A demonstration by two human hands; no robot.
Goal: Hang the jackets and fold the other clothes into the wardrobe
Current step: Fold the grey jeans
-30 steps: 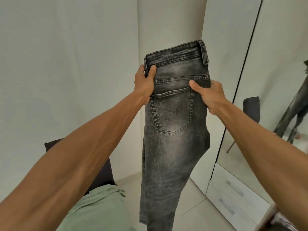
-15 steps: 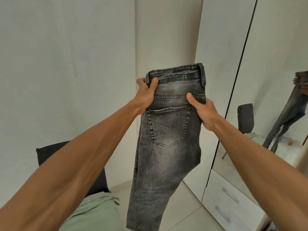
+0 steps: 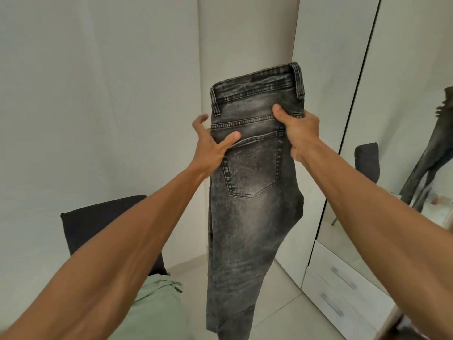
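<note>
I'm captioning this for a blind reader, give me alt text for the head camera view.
Two bare hands hold grey washed jeans up by the waist, back pocket showing: the right hand grips them, the left hand is spread open at the edge. A mirrored wardrobe stands at right, green fabric lower left.

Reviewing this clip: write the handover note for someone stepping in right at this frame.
Right hand: shut on the grey jeans, just below the waistband.
Left hand: open, fingers spread, thumb resting on the denim near the back pocket; not gripping.
Jeans hang in the air, doubled leg on leg, in front of the wardrobe, whose doors are closed.
A green garment lies lower left by a dark chair.
Done: jeans halved lengthwise.
Left: fold them down, store them, then the rest.
</note>
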